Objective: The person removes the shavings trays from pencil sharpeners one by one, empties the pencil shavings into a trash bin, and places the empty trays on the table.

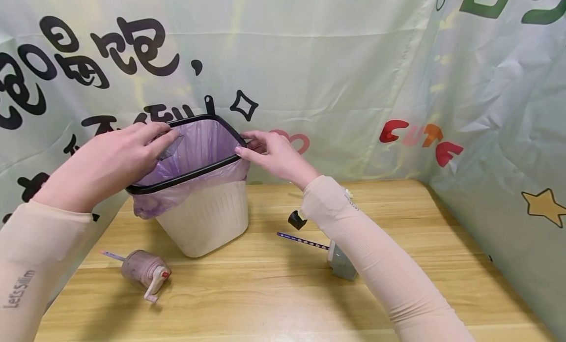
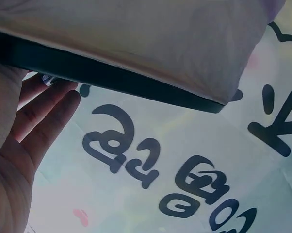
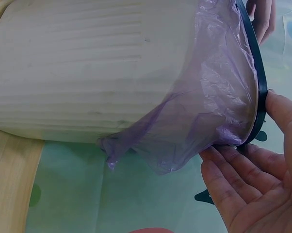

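A cream waste bin with a purple bag liner and a black rim stands tilted on the table. My right hand grips the rim's right corner; in the right wrist view the thumb lies on the rim and the fingers reach below it. Over the bin's left side, my left hand pinches a small, dark, partly see-through piece above the opening. Most of that piece is hidden by the fingers, and I cannot tell its kind.
A pink hand-crank pencil sharpener with a pencil in it lies front left. On the right, a grey sharpener holds a blue pencil, partly behind my right forearm. A small black piece lies behind it. Printed cloth encloses the table.
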`<action>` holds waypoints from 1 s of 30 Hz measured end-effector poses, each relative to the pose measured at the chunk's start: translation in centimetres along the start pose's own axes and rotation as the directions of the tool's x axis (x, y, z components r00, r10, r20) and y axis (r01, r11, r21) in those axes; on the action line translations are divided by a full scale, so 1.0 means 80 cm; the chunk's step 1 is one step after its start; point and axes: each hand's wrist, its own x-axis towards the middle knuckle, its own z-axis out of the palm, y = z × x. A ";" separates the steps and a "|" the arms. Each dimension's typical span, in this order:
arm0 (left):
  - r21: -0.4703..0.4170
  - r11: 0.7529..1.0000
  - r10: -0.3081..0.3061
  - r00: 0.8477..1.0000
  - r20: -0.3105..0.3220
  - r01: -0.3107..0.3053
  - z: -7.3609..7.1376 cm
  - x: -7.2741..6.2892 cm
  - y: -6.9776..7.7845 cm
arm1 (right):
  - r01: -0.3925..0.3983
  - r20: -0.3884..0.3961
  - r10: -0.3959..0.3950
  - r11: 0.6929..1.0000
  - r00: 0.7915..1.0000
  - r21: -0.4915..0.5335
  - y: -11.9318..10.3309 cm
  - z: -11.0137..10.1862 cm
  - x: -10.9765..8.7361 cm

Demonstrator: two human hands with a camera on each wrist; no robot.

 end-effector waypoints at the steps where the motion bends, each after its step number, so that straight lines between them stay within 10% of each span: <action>1: 0.008 1.000 0.008 1.000 -0.001 -0.008 -0.001 0.001 0.001 | 0.000 -0.001 0.000 1.000 1.000 0.001 0.000 0.000 0.000; 18: 0.057 0.995 0.070 0.992 0.100 -0.076 -0.006 0.008 0.003 | 0.000 -0.005 0.000 1.000 1.000 0.007 0.000 0.001 0.000; 30: 0.059 0.996 0.063 0.997 0.041 -0.066 -0.005 0.006 0.004 | -0.006 -0.006 0.006 1.000 1.000 0.012 0.000 0.001 -0.001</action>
